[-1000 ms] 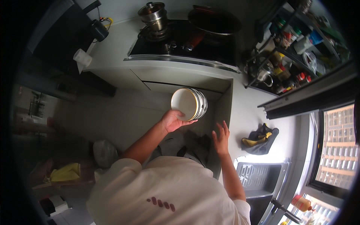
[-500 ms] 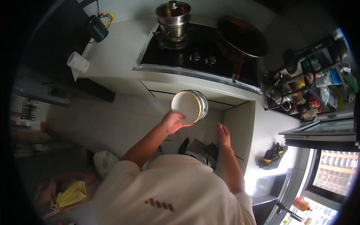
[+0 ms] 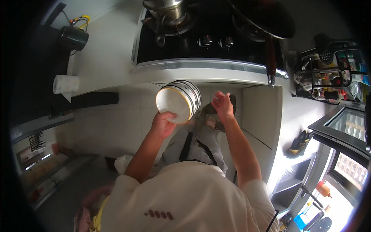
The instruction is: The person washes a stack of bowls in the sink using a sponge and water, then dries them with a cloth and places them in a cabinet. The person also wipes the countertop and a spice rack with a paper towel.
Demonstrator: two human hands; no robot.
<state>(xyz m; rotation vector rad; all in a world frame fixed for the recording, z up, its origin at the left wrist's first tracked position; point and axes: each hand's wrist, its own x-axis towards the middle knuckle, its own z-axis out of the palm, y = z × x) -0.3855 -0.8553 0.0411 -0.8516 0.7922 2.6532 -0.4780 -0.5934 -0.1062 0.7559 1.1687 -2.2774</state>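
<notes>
A stack of white bowls [image 3: 173, 105] with a yellow-brown rim and dark bands is tilted on its side, the open mouth of the top one facing left. My left hand [image 3: 164, 124] grips the stack from below, its thumb inside the top bowl and the other fingers hidden behind. To the right of the bowls, my right hand [image 3: 223, 106] is raised in the air, fingers apart and nothing in them. Both hands are in front of the counter edge, over the floor.
Ahead is a black gas stove [image 3: 181, 50] with a steel pot [image 3: 165, 11] and a dark wok [image 3: 266, 19], its handle pointing towards me. A paper roll [image 3: 66, 84] stands at the left counter edge. Right are a spice rack [image 3: 328, 77], an open window [image 3: 344, 120] and a sink [image 3: 293, 178].
The view has shifted, with stove and counter now closer. My left hand still holds the bowls, slightly further left. My right hand has risen and spread its fingers. My legs have come into view.
</notes>
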